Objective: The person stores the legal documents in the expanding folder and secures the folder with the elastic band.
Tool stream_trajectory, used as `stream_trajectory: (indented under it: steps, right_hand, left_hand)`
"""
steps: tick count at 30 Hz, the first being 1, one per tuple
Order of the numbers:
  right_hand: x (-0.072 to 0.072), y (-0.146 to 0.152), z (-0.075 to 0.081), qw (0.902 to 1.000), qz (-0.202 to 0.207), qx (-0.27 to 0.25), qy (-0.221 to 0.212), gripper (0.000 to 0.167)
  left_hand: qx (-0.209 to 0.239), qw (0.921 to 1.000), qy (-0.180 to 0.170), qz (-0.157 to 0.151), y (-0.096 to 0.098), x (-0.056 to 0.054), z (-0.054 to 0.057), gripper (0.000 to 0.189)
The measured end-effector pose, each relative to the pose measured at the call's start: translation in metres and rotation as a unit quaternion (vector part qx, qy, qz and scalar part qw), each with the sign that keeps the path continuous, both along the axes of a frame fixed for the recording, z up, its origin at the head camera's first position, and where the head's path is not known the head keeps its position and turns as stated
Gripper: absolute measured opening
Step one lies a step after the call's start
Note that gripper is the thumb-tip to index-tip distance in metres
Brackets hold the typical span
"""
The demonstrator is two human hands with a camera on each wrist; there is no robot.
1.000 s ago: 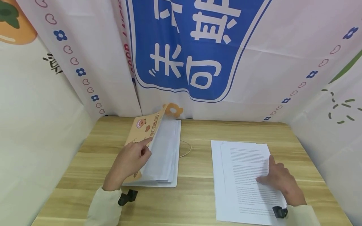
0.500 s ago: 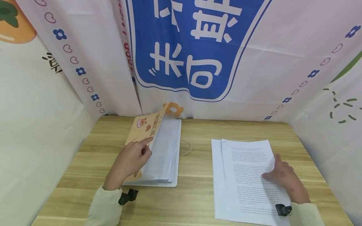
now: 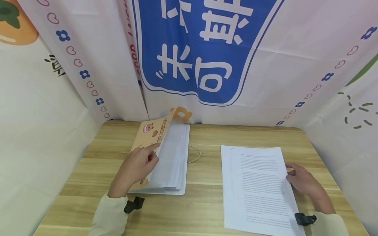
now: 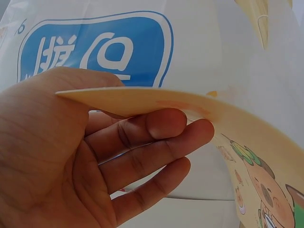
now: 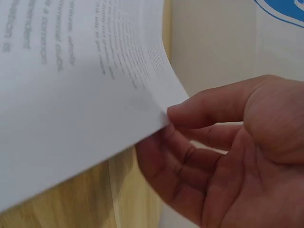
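On the left of the table, a folder with a tan cartoon-printed cover stands partly open, with white pages showing inside. My left hand holds that cover up by its free edge, thumb on one face and fingers on the other in the left wrist view. To the right lies a stack of printed paper, text side up. My right hand pinches the stack's right edge. In the right wrist view the thumb is on top of the paper and the fingers are underneath.
A thin elastic loop sticks out from the folder's right side. The wood-grain table is enclosed by white printed cloth at the back and both sides. Each wrist carries a small black camera mount.
My right hand has slid right from on top of the text to the stack's edge. The top sheet shifted right, then came back over the sheets below. The left hand stays put.
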State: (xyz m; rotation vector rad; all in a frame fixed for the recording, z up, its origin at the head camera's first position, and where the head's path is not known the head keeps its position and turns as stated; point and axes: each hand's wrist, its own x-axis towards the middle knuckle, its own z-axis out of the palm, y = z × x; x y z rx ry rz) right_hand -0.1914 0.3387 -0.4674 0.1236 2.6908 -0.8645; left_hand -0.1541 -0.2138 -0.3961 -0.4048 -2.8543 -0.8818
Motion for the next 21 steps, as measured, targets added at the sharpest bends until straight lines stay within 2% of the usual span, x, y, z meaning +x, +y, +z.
stream_trajectory:
  steps: [7,13,16,21]
  right_hand:
    - [0.006,0.005,-0.001,0.9922,-0.027,-0.120,-0.019,0.053]
    - [0.011,0.007,-0.004,0.9764,-0.036,-0.211,-0.025,0.052]
    - [0.011,0.008,-0.006,0.9768,-0.033,-0.211,-0.011,0.052]
    - [0.011,0.008,-0.009,0.9831,-0.039,-0.179,0.012,0.052]
  left_hand:
    - [-0.002,1.0000,0.004,0.000,-0.001,-0.001,-0.001,0.044]
    - [-0.005,1.0000,0.003,0.000,-0.001,-0.001,-0.001,0.044]
    - [-0.001,1.0000,0.000,0.000,-0.001,-0.001,-0.001,0.044]
    - [0.001,1.0000,0.000,-0.003,-0.002,0.000,-0.002,0.044]
